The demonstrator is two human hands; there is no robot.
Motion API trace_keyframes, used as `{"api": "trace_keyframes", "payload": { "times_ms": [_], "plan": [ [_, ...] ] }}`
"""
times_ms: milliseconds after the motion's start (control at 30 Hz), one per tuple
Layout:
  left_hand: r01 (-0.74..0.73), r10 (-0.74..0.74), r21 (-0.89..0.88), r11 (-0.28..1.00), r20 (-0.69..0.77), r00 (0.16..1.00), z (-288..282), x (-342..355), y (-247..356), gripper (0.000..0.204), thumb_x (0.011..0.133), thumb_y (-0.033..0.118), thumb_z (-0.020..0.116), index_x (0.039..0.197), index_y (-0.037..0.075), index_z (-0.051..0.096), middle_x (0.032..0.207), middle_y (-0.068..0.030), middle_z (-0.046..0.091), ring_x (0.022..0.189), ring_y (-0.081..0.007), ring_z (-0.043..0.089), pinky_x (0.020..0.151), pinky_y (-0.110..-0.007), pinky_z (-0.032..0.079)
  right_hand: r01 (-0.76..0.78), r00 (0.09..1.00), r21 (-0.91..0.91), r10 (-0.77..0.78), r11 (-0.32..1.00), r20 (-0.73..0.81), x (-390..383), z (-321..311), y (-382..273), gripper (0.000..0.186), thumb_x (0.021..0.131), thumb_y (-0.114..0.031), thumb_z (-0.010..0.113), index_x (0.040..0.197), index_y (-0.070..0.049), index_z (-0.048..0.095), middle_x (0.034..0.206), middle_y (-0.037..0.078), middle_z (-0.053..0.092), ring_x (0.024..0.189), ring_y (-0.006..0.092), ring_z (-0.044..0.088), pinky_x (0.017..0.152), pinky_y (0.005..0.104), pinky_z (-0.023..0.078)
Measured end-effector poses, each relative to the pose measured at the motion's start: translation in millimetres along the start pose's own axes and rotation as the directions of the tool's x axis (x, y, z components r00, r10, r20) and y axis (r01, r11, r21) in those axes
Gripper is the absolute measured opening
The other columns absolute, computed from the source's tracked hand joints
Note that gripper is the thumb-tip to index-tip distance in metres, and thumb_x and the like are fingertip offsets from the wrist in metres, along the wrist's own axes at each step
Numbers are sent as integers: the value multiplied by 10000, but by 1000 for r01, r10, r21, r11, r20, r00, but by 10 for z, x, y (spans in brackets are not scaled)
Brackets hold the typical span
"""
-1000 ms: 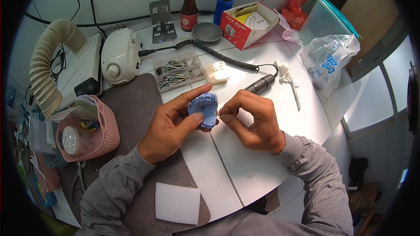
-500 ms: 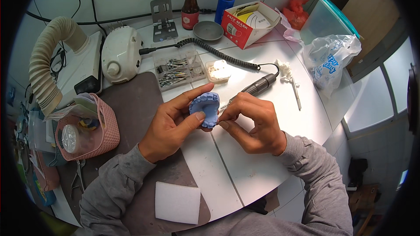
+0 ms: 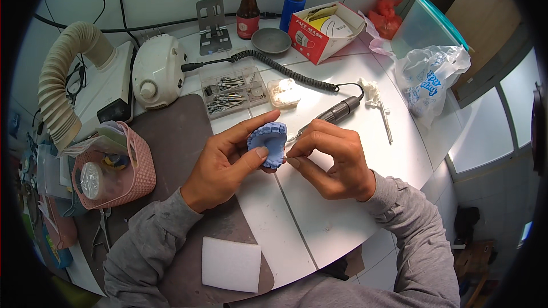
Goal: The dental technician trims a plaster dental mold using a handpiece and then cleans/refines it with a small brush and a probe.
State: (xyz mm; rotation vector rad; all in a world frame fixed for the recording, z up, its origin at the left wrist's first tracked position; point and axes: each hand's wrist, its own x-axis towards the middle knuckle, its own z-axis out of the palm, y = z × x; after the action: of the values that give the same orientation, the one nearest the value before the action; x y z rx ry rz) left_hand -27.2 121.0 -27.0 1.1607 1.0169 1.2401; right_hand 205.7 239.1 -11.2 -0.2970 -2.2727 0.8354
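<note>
A blue dental model (image 3: pixel 276 140) with a row of teeth along its arch is held up over the table. My left hand (image 3: pixel 220 162) is closed around it, thumb pressed into the inner side and fingers behind. Close by the model's right edge, my right hand (image 3: pixel 337 162) has its thumb and forefinger pinched together. Whatever lies between those fingertips is too small to make out. Just beyond the right hand, a dark handpiece (image 3: pixel 338 112) rests on the table, its tip partly hidden by the fingers and joined to a coiled cord (image 3: pixel 285 69).
Behind the hands stand a bur case (image 3: pixel 231 91), a small lit tub (image 3: pixel 284 92), a white control unit (image 3: pixel 157 74) and a red mask box (image 3: pixel 319 37). Left are a pink basket (image 3: pixel 142 165) and pliers (image 3: pixel 101 231). A white foam pad (image 3: pixel 231 264) lies on the dark mat.
Both hands stay nearly in place. The right hand and the model have shifted very slightly; the pinch and the left hand's hold look the same.
</note>
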Motion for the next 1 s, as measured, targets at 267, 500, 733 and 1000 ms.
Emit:
{"api": "trace_keyframes", "payload": {
  "times_ms": [267, 500, 733, 1000],
  "plan": [
    [-12, 12, 13, 1000, 20, 1000, -18, 3, -21, 653, 1129, 57, 620, 1748, 42, 414, 1397, -159, 720, 1240, -248, 767, 1053, -349, 631, 11, 1000, -11, -10, 1000, 22, 1, -7, 33, 168, 858, 45, 847, 1006, -10, 789, 884, 94, 714, 768, 219, 712, 678, 340, 563],
    [19, -19, -11, 1000, 32, 999, -2, -9, 7, 646, 1136, 60, 604, 1751, 40, 405, 1411, -159, 707, 1222, -245, 765, 1015, -352, 652, -13, 1000, -28, 12, 1000, -23, 19, -2, 31, 174, 854, 67, 841, 997, -18, 787, 895, 96, 720, 775, 231, 713, 675, 348, 562],
    [46, -45, -32, 998, 34, 998, -11, -1, 22, 645, 1139, 69, 601, 1752, 38, 401, 1407, -162, 712, 1203, -244, 769, 1003, -352, 656, 38, 998, -71, -41, 997, -40, 16, 6, 54, 179, 835, 76, 846, 970, -23, 782, 891, 94, 728, 789, 246, 713, 687, 363, 567],
    [47, -46, -23, 999, 39, 998, -3, -10, 25, 653, 1137, 83, 611, 1753, 39, 398, 1399, -155, 717, 1210, -243, 767, 1004, -355, 654, 64, 997, -94, -68, 994, -34, 24, -1, 51, 175, 837, 71, 844, 971, -21, 779, 878, 91, 728, 776, 232, 722, 677, 344, 571]
  ]
}}
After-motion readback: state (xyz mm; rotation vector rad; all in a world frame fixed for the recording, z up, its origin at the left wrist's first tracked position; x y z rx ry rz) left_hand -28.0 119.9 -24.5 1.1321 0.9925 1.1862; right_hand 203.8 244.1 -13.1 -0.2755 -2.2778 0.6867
